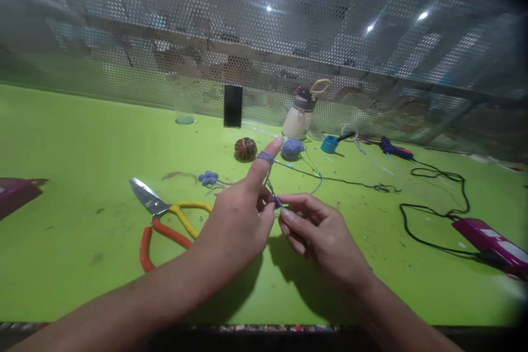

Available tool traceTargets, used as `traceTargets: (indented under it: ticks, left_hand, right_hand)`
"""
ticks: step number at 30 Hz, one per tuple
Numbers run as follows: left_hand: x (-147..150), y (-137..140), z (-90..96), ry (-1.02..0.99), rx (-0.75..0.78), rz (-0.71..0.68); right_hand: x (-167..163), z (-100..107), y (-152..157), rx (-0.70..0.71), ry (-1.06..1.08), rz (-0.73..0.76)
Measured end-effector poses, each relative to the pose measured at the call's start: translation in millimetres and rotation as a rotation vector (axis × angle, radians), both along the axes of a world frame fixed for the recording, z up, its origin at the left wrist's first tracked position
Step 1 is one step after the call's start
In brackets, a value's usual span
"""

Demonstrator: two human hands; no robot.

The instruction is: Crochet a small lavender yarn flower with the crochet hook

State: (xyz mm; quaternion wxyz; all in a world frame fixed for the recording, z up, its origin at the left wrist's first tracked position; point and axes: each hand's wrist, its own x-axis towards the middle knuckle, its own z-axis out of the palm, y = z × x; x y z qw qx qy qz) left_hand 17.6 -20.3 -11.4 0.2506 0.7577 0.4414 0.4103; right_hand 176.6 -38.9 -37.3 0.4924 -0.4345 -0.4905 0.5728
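Observation:
Purple yarn (266, 157) is wound around the raised index finger of my left hand (243, 209). Between that hand's thumb and other fingers sits a small purple piece of yarn work (275, 202). My right hand (319, 225) meets it from the right, thumb and index finger pinched together at the piece; whatever thin thing they hold is mostly hidden. Behind my hands lies a purple yarn ball (292, 149), its strand curving across the table. A small purple crocheted flower (208, 177) with loose tails rests left of my left hand.
Scissors (165, 214) with orange and yellow handles lie beside my left forearm. Farther back are a multicoloured yarn ball (246, 149), a phone (233, 106), a bottle (298, 118) and a blue tape roll (329, 144). On the right, a black cord joins a magenta device (493, 239).

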Motion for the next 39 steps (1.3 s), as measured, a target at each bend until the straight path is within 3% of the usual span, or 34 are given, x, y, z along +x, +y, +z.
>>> traceTargets:
  ticks: [2,7,11,15,20,31,39]
  left_hand:
    - [-0.4,1.1,1.9,-0.133,-0.079,-0.011]
    - [-9.0,15.0,9.3,-0.499,-0.544,-0.187]
    - [-15.3,22.3,9.6,-0.617,-0.694,-0.252]
    - [-18.0,22.6,5.5,-0.661,-0.750,-0.318]
    - [-18.0,22.4,4.7,-0.689,-0.699,-0.326]
    - [-19.3,23.2,1.9,-0.674,-0.736,-0.378]
    - [-19.7,15.6,16.6,-0.715,-0.851,-0.364]
  right_hand:
    - [-1.1,-1.4,-0.7,0.006,0.089,-0.006]
    - [0.7,-1.8,-1.9,0.038,0.144,0.018]
    - [1.8,-3.1,-2.3,0.066,0.147,0.030]
    - [2.0,-4.1,-2.4,0.068,0.158,0.044]
    - [5.1,-3.7,-3.4,0.084,0.131,0.044]
    - [6.1,-2.8,-4.6,0.061,0.173,0.061]
    - [12.8,-2.9,-6.8,0.124,0.069,0.060]
